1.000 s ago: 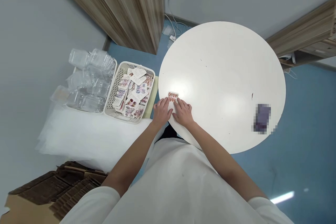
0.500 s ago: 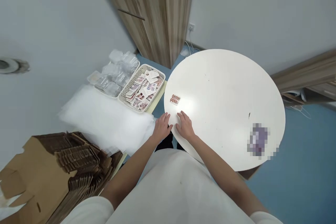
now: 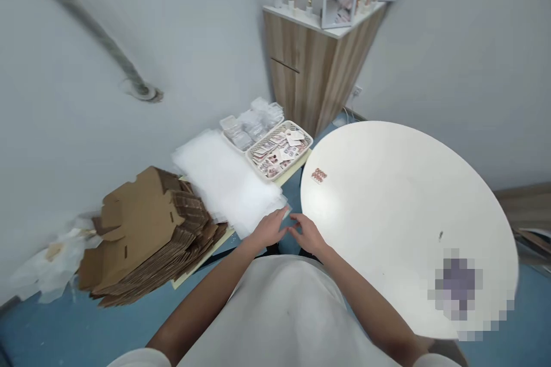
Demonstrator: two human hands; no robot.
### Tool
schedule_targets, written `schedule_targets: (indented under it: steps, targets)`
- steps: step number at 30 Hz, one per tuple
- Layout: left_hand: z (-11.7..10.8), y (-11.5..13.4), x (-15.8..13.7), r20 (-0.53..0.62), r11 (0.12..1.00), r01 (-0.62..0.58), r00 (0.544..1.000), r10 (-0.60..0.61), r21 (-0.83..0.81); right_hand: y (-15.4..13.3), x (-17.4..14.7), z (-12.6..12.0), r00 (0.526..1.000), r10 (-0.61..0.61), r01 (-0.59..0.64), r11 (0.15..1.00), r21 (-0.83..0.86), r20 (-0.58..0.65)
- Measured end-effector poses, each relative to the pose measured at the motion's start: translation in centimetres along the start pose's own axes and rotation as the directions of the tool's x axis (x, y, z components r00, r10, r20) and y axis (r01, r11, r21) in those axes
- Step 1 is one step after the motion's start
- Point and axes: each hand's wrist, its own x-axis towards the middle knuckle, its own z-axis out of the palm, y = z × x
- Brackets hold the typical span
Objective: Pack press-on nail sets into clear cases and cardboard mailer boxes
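My left hand (image 3: 270,228) is at the near right corner of a stack of white translucent sheets (image 3: 226,178), its fingers stretched out; whether they touch the top sheet I cannot tell. Beside it, over the gap by the round white table (image 3: 400,195), my right hand (image 3: 306,233) has its fingers apart and nothing in it. A small card of reddish press-on nails (image 3: 319,175) lies near the table's left edge, beyond both hands.
Behind the sheets, one white basket (image 3: 279,155) holds many nail cards; another holds clear plastic cases (image 3: 253,126). Flattened cardboard boxes (image 3: 142,223) are piled at left. A blurred purple item (image 3: 458,284) lies on the table's right. A wooden cabinet (image 3: 314,63) fills the corner.
My view has turned left and up, bringing the cabinet top and the whole cardboard pile into sight. Both hands have come off the table edge toward the sheets.
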Motion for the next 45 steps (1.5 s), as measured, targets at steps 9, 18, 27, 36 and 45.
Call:
schedule_targets:
  steps: [9, 18, 27, 36, 45]
  targets:
    - [-8.2, -7.0, -0.9, 0.132, 0.981, 0.172, 0.974, -0.182, 0.084, -6.3, 8.6, 3.6, 0.992, -0.098, 0.102, 0.994, -0.047, 0.078]
    - [-15.6, -10.2, 2.8, -0.032, 0.955, 0.285, 0.958, -0.283, 0.079, -7.8, 16.1, 2.5, 0.991, -0.121, 0.125, 0.989, -0.079, 0.058]
    - [-20.6, -15.0, 10.4, -0.176, 0.943, 0.311, 0.941, -0.289, 0.116, -6.3, 29.2, 0.8, 0.995, -0.098, 0.099, 0.994, -0.042, 0.026]
    - [-24.3, -21.8, 21.8, -0.210, 0.879, 0.343, 0.935, -0.285, 0.331, -6.2, 39.8, 0.8, 0.980, -0.176, 0.147, 0.954, -0.260, -0.093]
    - [-23.1, -23.9, 24.2, -0.155, 0.910, 0.340, 0.938, -0.311, 0.235, -6.3, 42.1, 1.2, 0.988, -0.123, 0.086, 0.942, -0.326, -0.095]
